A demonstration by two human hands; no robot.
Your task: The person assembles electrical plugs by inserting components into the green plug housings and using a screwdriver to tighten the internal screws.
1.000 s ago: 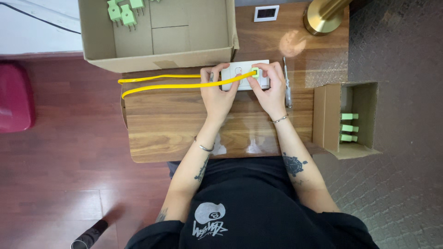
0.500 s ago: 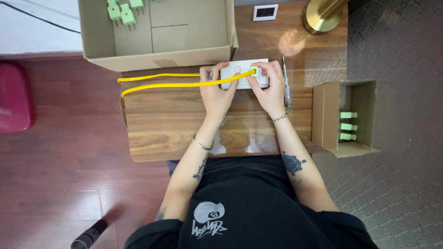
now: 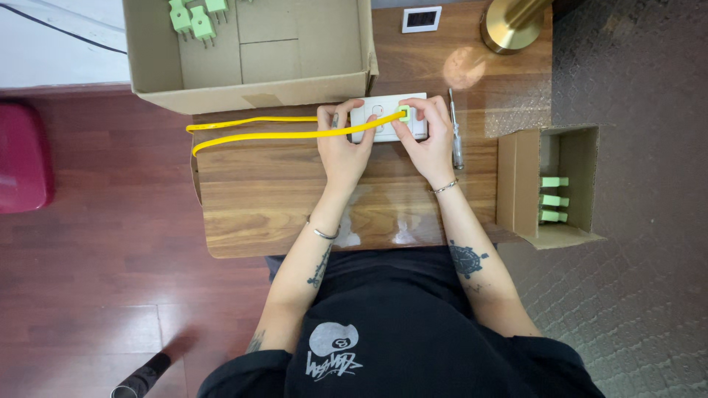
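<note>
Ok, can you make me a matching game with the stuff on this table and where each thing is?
Things:
1. long yellow cable
2. slim grey screwdriver
3. small open cardboard box
4. shiny round brass lamp base

Places:
A. at the table's far right corner
B. hanging off the table's right edge, green plugs inside
C. lying just right of the right hand
D. running left from the white socket plate under the left hand

Pairs: 1-D, 2-C, 3-B, 4-A
</note>
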